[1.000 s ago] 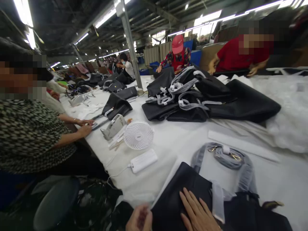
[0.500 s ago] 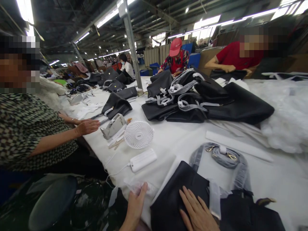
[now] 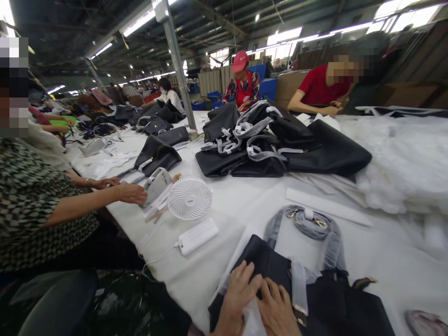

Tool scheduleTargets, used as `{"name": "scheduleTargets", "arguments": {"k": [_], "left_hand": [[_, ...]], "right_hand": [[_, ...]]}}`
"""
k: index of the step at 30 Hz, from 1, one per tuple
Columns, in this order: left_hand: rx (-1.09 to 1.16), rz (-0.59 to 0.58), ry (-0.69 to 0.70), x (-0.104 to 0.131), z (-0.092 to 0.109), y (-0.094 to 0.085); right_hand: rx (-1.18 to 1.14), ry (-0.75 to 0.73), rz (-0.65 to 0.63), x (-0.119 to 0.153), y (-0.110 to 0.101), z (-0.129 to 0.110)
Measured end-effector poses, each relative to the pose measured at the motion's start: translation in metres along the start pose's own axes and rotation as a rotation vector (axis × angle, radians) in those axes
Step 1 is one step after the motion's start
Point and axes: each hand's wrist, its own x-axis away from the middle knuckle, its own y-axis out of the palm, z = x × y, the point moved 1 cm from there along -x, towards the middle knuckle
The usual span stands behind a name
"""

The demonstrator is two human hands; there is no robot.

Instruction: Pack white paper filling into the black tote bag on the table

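A black leather bag (image 3: 329,303) lies at the table's near edge, its grey-wrapped handles (image 3: 308,224) looping away from me. My left hand (image 3: 238,294) rests on the bag's near left corner, fingers bent over a thin clear plastic wrap (image 3: 252,319). My right hand (image 3: 276,308) lies just beside it on the bag, fingers also touching the wrap. Both hands meet over that plastic piece.
A small white fan (image 3: 189,198) and a white power bank (image 3: 198,235) sit left of the bag. A co-worker's hand (image 3: 132,192) reaches toward a tape dispenser (image 3: 156,184). A pile of black bags (image 3: 276,144) and white padding (image 3: 402,158) lie farther back. Other people work across the white table (image 3: 245,196).
My left hand came up from below the table edge, carrying the clear plastic onto the bag beside my right hand. The co-worker's hand slid toward the tape dispenser.
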Motion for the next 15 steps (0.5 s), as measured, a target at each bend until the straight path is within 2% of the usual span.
{"name": "scheduleTargets", "arguments": {"k": [3,4,7,11,13,15], "left_hand": [[-0.050,-0.079,0.023,-0.015,-0.024,0.026],[-0.090,-0.104,0.045,-0.018,-0.032,0.032],[-0.252,-0.158,0.133,-0.017,-0.050,0.045],[-0.375,-0.133,0.214,-0.002,-0.052,0.055],[-0.406,-0.058,0.265,0.004,-0.044,0.058],[-0.445,0.044,0.323,0.006,-0.035,0.059]], "right_hand": [[0.051,-0.108,0.126,0.019,0.033,0.006],[0.052,-0.121,0.121,0.025,0.042,0.007],[0.041,-0.015,0.018,0.036,0.059,0.009],[0.062,-0.050,0.072,0.033,0.063,0.006],[0.030,-0.042,0.105,0.026,0.058,0.005],[-0.011,0.060,0.103,0.019,0.051,0.003]]}}
